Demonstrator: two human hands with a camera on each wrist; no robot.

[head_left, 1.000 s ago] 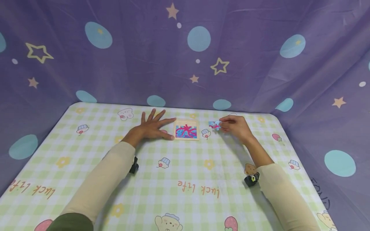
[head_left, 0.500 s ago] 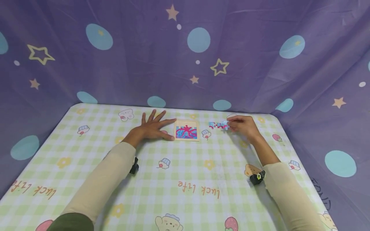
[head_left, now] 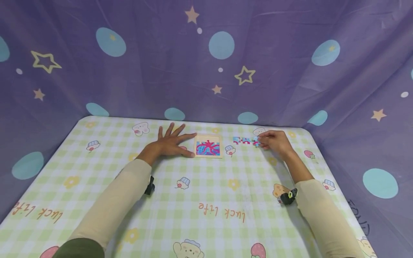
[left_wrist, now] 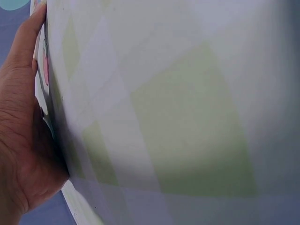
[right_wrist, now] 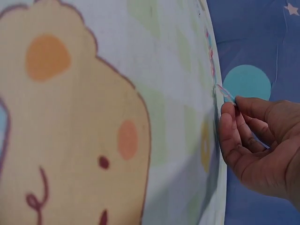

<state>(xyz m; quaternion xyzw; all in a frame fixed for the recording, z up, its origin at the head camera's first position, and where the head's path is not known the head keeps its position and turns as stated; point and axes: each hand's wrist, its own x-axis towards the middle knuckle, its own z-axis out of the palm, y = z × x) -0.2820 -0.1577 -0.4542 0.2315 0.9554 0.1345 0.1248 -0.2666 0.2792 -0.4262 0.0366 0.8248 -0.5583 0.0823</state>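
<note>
With fingers spread, my left hand (head_left: 168, 143) rests on the table, thumb and forefinger touching the left edge of a small wooden puzzle frame (head_left: 221, 147). Inside the frame lies a pink octopus picture (head_left: 208, 148) on blue; a strip along the top shows bare wood. To the right, my right hand (head_left: 274, 141) pinches a blue and pink puzzle piece (head_left: 256, 142) between thumb and fingers. That piece (right_wrist: 227, 93) appears edge-on and tilted in the right wrist view. Left of it, other puzzle pieces (head_left: 237, 140) lie in a row on the tablecloth.
A green and white checked tablecloth (head_left: 206, 186) with printed cartoons covers the table. Behind it hangs a purple curtain (head_left: 145, 79) with stars and dots, close to the table's back edge. Each wrist carries a small black camera (head_left: 288, 197).
My right hand has moved right, and pieces that were bunched near its fingers now lie spread in a row. My left hand and the puzzle frame have stayed in place.
</note>
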